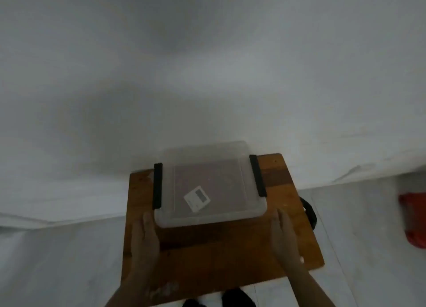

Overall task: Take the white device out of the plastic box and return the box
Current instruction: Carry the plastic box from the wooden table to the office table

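A clear plastic box (208, 212) with a lid and two black side latches stands on a small wooden table (230, 256). A small white device (197, 197) with a dark screen shows through the lid, lying inside near the front. My left hand (147, 235) rests flat at the box's front left corner, fingers touching its side. My right hand (284, 235) lies on the table just right of the front right corner, a little apart from the box. Neither hand grips anything.
The wooden table stands against a white wall (207, 76) on a pale floor. A red object (415, 221) lies on the floor at the far right. A black curved thing (310, 212) sticks out behind the table's right edge. Dark shoes (232, 298) show below.
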A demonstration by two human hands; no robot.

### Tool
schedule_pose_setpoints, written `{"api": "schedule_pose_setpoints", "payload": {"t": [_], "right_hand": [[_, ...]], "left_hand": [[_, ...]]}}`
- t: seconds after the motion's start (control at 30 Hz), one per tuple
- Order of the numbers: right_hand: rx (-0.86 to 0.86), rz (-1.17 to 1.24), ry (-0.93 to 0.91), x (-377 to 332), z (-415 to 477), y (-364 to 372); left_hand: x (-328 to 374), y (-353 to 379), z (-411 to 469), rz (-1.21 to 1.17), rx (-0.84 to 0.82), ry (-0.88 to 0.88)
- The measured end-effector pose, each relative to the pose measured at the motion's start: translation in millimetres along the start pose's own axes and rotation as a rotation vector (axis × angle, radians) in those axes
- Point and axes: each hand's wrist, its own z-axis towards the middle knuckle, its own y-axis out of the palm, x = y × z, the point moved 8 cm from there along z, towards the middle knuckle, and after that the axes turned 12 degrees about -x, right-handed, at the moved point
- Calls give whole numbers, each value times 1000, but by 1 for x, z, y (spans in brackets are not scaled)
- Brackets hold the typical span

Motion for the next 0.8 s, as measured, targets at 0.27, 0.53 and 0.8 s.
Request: {"api": "schedule_pose_setpoints", "payload": {"t": [0.27,0.53,0.8], "right_hand": [[-140,132,-131,-30,36,21],[-213,80,-206,-51,24,25],[-501,-44,-390,-102,-2,94]], "left_hand": [[0,29,33,-66,-94,50],[20,11,8,-65,46,103],[-20,-74,-99,-224,474,-3]]}}
